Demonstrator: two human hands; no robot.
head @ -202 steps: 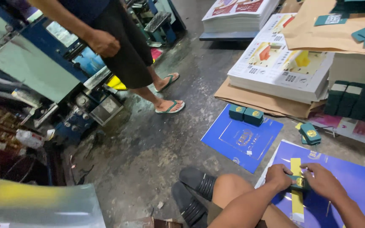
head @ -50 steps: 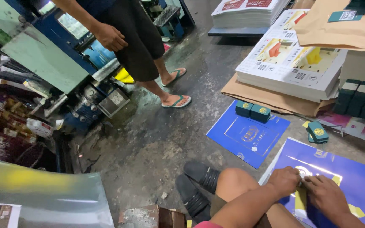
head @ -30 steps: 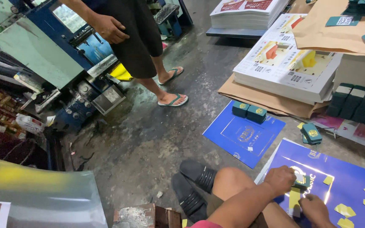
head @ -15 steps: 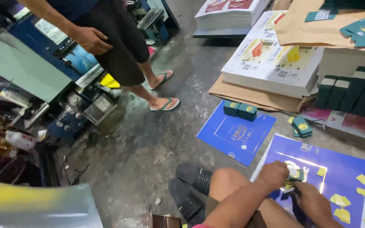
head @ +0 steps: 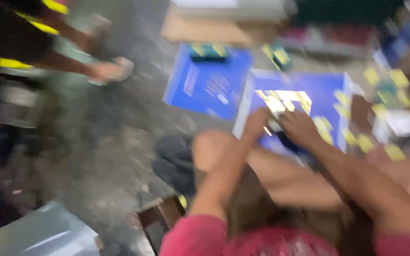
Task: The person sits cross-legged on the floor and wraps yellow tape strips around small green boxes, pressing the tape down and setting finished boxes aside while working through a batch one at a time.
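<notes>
- Far left, another person's sandalled foot (head: 112, 71) stands on the concrete floor (head: 96, 156), well apart from your work; if that person steps toward you, a foot could land on the loose blue sheet (head: 209, 83) lying between you.
- Your left hand (head: 258, 124) reaches forward past your raised knee (head: 212, 149), arm nearly straight, fingers curled down onto the small piece (head: 275, 105) that sits on the large blue printed sheet (head: 328, 90). The blur hides whether it pinches the piece or only presses it, so I cannot tell its grip.
- Your right hand (head: 301, 128) comes in from the right, wrist low, fingers bent over the same piece, touching or nearly touching the left; its hold is likewise unclear.
- With both hands crowding one small piece, it could slip or crease, and pressing hard could drag the sheet.
- Further right, yellow tabs (head: 378, 80) lie scattered on the sheet; a sweeping forearm could scatter them.
</notes>
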